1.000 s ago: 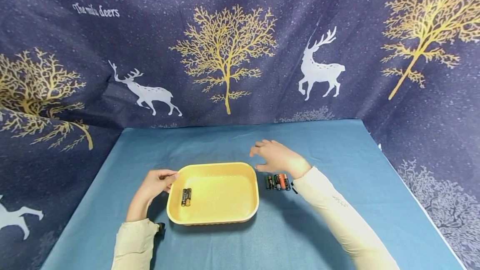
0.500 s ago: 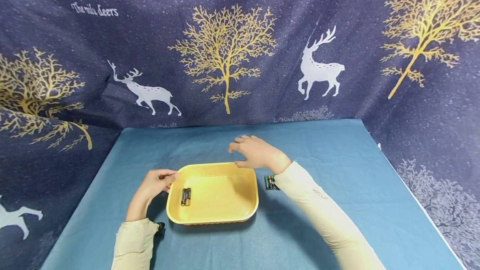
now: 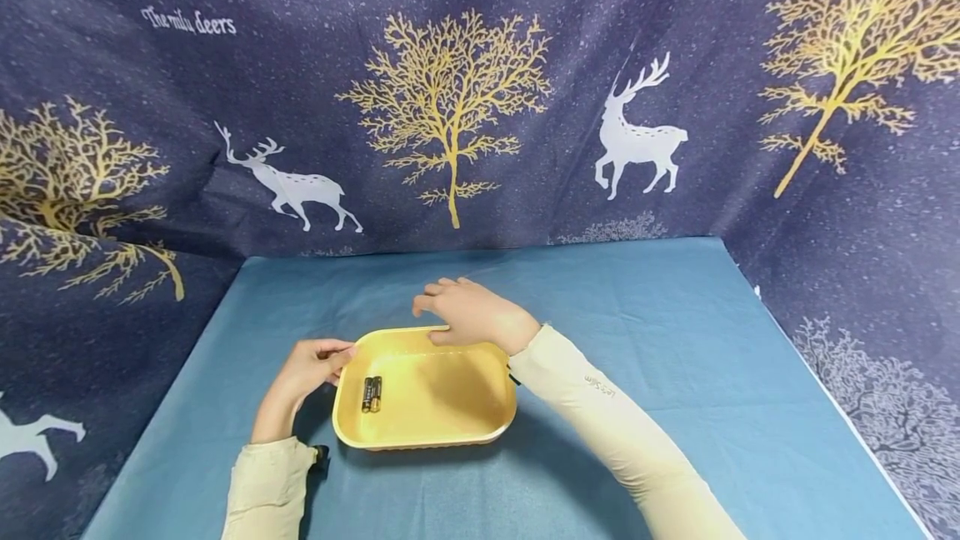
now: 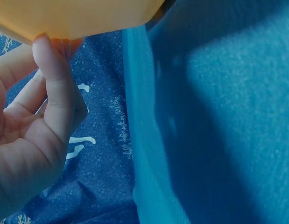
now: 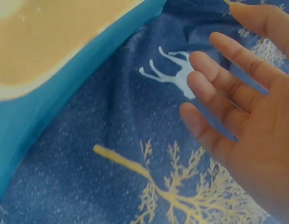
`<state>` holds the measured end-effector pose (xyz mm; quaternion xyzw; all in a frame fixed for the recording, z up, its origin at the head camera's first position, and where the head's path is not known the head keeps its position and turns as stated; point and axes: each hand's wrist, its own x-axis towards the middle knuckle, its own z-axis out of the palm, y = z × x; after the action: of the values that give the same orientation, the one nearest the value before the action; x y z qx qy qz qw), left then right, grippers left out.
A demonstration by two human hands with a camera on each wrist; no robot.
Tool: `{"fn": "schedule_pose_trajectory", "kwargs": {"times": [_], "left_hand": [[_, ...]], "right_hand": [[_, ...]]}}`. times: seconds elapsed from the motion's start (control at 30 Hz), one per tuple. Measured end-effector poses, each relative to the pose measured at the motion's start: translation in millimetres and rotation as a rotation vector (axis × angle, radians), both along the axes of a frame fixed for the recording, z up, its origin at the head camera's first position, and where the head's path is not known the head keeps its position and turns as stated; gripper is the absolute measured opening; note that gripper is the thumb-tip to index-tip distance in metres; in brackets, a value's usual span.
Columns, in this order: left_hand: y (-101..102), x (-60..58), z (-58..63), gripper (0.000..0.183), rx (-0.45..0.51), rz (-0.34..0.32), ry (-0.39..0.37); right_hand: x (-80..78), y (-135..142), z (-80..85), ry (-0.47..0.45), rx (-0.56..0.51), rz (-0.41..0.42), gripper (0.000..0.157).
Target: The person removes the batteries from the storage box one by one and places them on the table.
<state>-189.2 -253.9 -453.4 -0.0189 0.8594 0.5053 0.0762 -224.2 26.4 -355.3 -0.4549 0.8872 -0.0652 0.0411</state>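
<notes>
A yellow rectangular tub (image 3: 423,427) sits on the blue cloth in the head view. My left hand (image 3: 309,369) pinches its rim near the far left corner; the left wrist view shows the thumb (image 4: 53,84) against the tub wall (image 4: 88,16). Two small dark batteries (image 3: 372,394) lie side by side inside the tub, toward its left. Over the far rim hovers my right hand (image 3: 472,313), palm empty. Its fingers are spread and loosely bent in the right wrist view. The right forearm covers the spot where other batteries lay on the cloth.
Blue cloth (image 3: 637,298) covers the table, which ends at a straight far edge. Behind and at the sides hangs a dark blue curtain (image 3: 525,190) printed with gold trees and white deer. The right sleeve (image 3: 622,432) stretches across the right side.
My right hand has moved left, from beyond the batteries on the cloth to above the tub's far rim. Its sleeve now hides those batteries. The left hand and tub have stayed put.
</notes>
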Motion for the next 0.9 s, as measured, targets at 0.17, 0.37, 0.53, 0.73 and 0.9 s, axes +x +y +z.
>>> {"fn": "schedule_pose_trajectory", "kwargs": {"times": [0.17,0.37,0.53,0.73,0.9], "left_hand": [[-0.4,-0.8,-1.9,0.028,0.003,0.002,-0.003],[-1.4,-1.6,-4.2,0.028,0.002,-0.005,0.006],[-1.1,-1.6,-3.3,0.028,0.013,-0.002,0.003],[-1.9,-1.4,-2.3,0.030,0.030,-0.007,-0.003],[-2.0,-1.1,-1.8,0.032,0.038,-0.012,-0.006]], "right_hand": [[0.8,-17.4,-2.8,0.016,0.013,0.029,0.031],[2.1,-37.2,-7.1,0.017,0.022,0.051,0.032],[3.3,-51.3,-15.5,0.024,0.056,0.045,0.034],[5.4,-67.3,-29.8,0.004,0.106,0.032,0.037],[5.4,-78.7,-44.7,-0.025,0.153,0.026,0.038]]}}
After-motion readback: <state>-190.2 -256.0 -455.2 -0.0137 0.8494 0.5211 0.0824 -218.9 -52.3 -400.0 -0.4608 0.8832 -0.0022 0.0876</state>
